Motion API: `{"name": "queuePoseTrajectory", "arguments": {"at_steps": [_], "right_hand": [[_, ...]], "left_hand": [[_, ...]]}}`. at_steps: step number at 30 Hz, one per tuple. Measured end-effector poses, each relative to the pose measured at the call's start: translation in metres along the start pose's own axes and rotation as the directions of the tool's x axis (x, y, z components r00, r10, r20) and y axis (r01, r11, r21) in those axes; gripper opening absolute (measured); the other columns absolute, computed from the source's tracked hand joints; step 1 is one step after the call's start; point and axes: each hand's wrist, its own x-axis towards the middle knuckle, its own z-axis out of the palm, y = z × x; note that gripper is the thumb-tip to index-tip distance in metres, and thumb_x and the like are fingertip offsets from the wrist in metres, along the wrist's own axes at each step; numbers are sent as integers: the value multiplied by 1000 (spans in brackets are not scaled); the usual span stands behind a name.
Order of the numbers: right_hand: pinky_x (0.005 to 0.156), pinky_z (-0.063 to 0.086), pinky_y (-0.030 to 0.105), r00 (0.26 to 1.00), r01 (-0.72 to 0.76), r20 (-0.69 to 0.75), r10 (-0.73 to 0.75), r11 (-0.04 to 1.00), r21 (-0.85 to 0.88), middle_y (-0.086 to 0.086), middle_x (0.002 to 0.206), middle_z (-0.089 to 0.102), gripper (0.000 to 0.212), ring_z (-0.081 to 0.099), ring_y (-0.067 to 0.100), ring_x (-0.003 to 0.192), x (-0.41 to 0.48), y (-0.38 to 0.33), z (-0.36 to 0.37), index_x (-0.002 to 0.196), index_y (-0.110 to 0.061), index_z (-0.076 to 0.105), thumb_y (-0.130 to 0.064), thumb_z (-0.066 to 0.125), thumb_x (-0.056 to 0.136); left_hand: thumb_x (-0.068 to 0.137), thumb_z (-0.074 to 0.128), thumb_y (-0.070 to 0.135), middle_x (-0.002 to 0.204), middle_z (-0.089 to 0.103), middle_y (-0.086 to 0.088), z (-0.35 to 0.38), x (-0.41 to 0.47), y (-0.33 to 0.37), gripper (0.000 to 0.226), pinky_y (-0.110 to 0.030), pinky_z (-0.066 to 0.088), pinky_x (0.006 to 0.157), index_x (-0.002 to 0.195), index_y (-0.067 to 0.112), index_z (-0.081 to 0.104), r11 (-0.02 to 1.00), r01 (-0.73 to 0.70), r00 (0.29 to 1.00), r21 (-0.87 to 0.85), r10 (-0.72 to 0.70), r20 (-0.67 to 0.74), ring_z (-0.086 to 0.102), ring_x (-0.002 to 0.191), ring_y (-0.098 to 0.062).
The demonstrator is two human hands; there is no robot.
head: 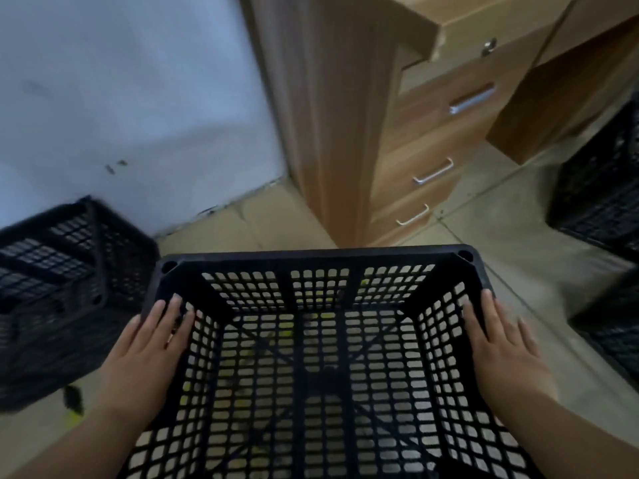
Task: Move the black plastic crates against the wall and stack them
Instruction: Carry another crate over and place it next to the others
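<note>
Holding the black crate [318,357] with your left hand [145,357] and right hand [501,354] pressed flat against opposite rims; it looks stiff, light and perforated, so hook fingers through.

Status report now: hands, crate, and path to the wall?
Left hand and right hand flat on held crate side rims. Second crate by wall, left. Floor ahead open.

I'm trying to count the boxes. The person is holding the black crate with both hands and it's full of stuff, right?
Not quite. The head view shows both hands, left hand and right hand, gripping the sides of the black crate, but it is empty: the floor shows through its mesh bottom. Another black crate sits by the wall.
</note>
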Motion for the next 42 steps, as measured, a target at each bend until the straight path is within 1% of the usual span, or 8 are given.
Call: {"name": "queuePoseTrajectory", "arguments": {"at_steps": [4, 8, 12, 17, 21, 25, 35, 42], "right_hand": [[83, -45, 31, 997, 64, -29, -66, 996, -62, 6, 123, -60, 79, -54, 20, 113, 16, -55, -15, 137, -18, -37, -6, 27, 92], [108, -26, 38, 996, 89, -8, -90, 992, -92, 10, 134, -52, 78, -47, 20, 122, 34, -103, -44, 136, -17, -36, -13, 28, 93], [81, -43, 32, 982, 177, -31, -186, 965, -196, 8, 133, -52, 74, -68, 15, 90, 55, -141, -74, 129, -17, -40, -21, 23, 92], [81, -45, 29, 952, 228, -168, -255, 960, -165, 4, 137, -45, 70, -68, 11, 92, 89, -171, -91, 132, -21, -32, -21, 20, 85], [111, -15, 33, 900, 264, -308, -309, 947, -181, 19, 148, 27, 82, -28, 14, 140, 126, -181, -98, 137, -9, 42, -10, 57, 57], [102, -32, 34, 909, 252, -244, -337, 912, -324, 15, 153, -4, 88, -51, 15, 124, 163, -202, -114, 146, -20, 13, -11, 55, 70], [115, -4, 35, 807, 412, -345, -480, 875, -252, 16, 152, 28, 65, -8, 18, 145, 284, -240, -122, 130, -9, 52, -27, 33, 70], [113, -13, 32, 809, 374, -319, -493, 852, -366, 21, 145, 33, 85, 24, 29, 135, 365, -291, -146, 135, -7, 46, -9, 70, 53]], "left_hand": [[57, 81, 19, 150, 14, -13, 5, -7, -48, 96, -34, -26, 110, 141, 12, 34, 996, 91, 995, 2, -91, 32, 16, 141, -19], [81, 58, 19, 150, -14, -6, 16, -7, -94, 85, -35, -38, 99, 144, 23, 1, 981, 189, 979, -49, -192, -73, -6, 141, -16], [40, 82, -3, 143, 32, -16, 24, 6, -138, 95, -34, -13, 115, 130, 5, 50, 979, 159, 987, -131, -161, -10, 27, 136, -28], [32, 82, -7, 139, 41, -18, 37, 24, -174, 99, -33, -10, 116, 127, 3, 52, 979, 128, 989, -159, -138, -52, -7, 145, -19], [32, 82, -7, 141, 40, -18, 45, 48, -190, 104, -34, -9, 116, 130, 4, 48, 973, 155, 983, -173, -169, -66, -9, 145, -19], [33, 81, -7, 141, 39, -17, 54, 77, -201, 105, -34, -8, 116, 131, 4, 45, 966, 174, 980, -192, -189, -66, -9, 145, -18], [68, 29, 10, 136, 50, -19, 78, 146, -239, 65, -33, -5, 116, 132, 8, 38, 936, 258, 939, -240, -301, -165, -8, 145, -17], [34, 84, 1, 141, 41, -21, 109, 206, -259, 104, -33, -9, 116, 131, 2, 48, 922, 336, 940, -194, -341, 7, -13, 144, -17]]}}
